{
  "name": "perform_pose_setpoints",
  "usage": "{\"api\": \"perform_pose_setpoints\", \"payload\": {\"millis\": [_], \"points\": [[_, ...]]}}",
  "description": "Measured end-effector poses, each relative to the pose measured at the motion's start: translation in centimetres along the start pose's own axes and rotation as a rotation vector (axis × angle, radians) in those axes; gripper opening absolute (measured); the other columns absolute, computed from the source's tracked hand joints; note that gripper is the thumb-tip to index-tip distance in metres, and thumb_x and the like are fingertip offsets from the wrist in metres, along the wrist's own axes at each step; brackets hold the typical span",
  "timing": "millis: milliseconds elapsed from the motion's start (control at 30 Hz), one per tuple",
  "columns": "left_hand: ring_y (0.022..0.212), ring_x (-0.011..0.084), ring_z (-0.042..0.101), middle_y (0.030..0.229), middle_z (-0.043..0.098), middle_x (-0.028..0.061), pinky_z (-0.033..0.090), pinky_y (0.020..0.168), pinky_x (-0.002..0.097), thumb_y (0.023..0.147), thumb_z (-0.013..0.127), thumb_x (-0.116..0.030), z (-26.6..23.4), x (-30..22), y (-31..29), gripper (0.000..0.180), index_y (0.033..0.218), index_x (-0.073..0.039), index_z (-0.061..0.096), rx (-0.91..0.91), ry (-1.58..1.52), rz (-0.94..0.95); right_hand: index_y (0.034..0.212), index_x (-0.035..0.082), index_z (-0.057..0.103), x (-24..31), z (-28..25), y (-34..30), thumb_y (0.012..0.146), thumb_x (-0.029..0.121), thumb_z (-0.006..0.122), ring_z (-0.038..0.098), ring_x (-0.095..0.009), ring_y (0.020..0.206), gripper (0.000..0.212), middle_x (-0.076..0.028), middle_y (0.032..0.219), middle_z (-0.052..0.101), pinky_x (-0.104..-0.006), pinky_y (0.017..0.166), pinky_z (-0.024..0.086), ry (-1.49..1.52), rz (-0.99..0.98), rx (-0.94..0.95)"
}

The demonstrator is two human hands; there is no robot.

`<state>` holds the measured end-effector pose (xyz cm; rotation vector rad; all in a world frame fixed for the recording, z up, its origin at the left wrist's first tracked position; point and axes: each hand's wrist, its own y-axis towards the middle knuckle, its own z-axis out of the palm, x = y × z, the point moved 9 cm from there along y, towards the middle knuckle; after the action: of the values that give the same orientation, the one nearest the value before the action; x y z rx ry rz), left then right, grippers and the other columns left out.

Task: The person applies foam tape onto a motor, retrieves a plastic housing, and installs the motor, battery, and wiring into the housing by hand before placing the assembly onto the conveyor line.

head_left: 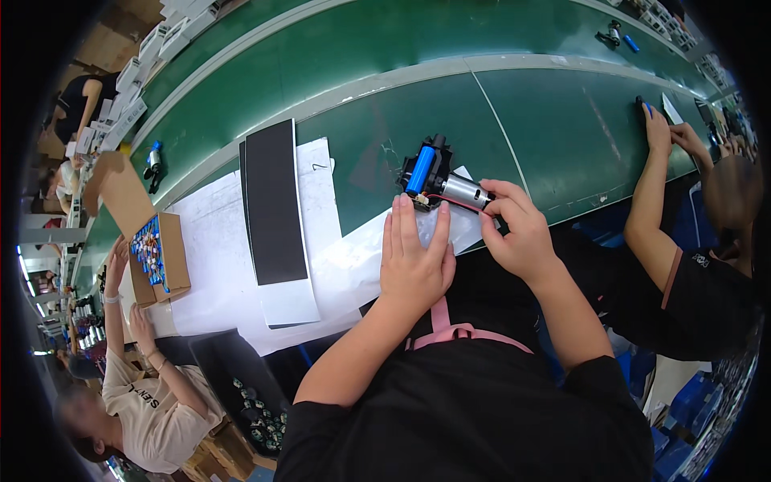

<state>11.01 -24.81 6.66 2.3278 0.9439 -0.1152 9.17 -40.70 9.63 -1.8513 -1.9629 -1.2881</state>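
A black plastic housing (438,165) lies on the green bench in front of me. It carries a blue cylindrical battery cell (421,169) and a silver motor (466,191) that points to the right. A thin red wire (452,200) runs below the motor toward its right end. My left hand (414,261) rests with fingers stretched out, its fingertips against the housing's near edge beside a small connector. At the motor's right end, my right hand (518,233) pinches the red wire; the exact grip is partly hidden by the fingers.
Left of the work are white sheets (213,249) and black boards (277,201). An open cardboard box (170,255) holds blue cells; a co-worker's hands are near it. A black bin (241,361) stands below. Another person works at right. Beyond runs a green conveyor (385,40).
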Motion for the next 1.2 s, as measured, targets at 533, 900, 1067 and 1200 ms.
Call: {"api": "perform_pose_setpoints", "payload": {"millis": [533,900,1067,1200], "points": [[0.141,0.0503,0.037,0.153,0.03,0.0348,0.037,0.111,0.0596,0.083,0.077,-0.036,0.4,-0.4,0.3,0.069,0.146,-0.014,0.058,0.068,0.062,-0.082,0.089,0.001,0.064,-0.8,-0.1,0.5,0.079,-0.002,0.075,0.072,-0.033,0.097,0.015,-0.016,0.121,0.068,-0.0363,0.077,0.059,-0.028,-0.073,0.156],[0.143,0.0509,0.036,0.155,0.028,0.0351,0.037,0.111,0.06,0.082,0.077,-0.05,0.6,-0.5,0.1,0.076,0.149,-0.021,0.055,0.145,0.075,-0.085,0.085,0.001,0.06,-0.4,0.0,1.9,0.077,0.0,0.071,0.07,-0.03,0.083,0.013,-0.014,0.12,0.067,-0.0374,0.069,0.057,-0.09,-0.173,0.276],[0.144,0.0526,0.031,0.155,0.023,0.0359,0.037,0.11,0.0622,0.08,0.079,-0.049,0.7,-0.6,0.3,0.079,0.148,-0.018,0.055,0.15,0.05,-0.09,0.084,0.001,0.06,-0.2,0.0,2.0,0.079,0.002,0.07,0.069,-0.03,0.081,0.012,-0.013,0.12,0.066,-0.0378,0.068,0.056,-0.098,-0.124,0.263],[0.144,0.0518,0.033,0.155,0.026,0.0352,0.036,0.112,0.0611,0.082,0.077,-0.051,0.8,-0.6,0.1,0.079,0.15,-0.019,0.054,0.14,0.072,-0.088,0.088,0.001,0.063,-0.2,0.1,1.7,0.079,-0.001,0.073,0.071,-0.03,0.087,0.014,-0.016,0.12,0.067,-0.0354,0.07,0.057,-0.07,-0.071,0.246]]}}
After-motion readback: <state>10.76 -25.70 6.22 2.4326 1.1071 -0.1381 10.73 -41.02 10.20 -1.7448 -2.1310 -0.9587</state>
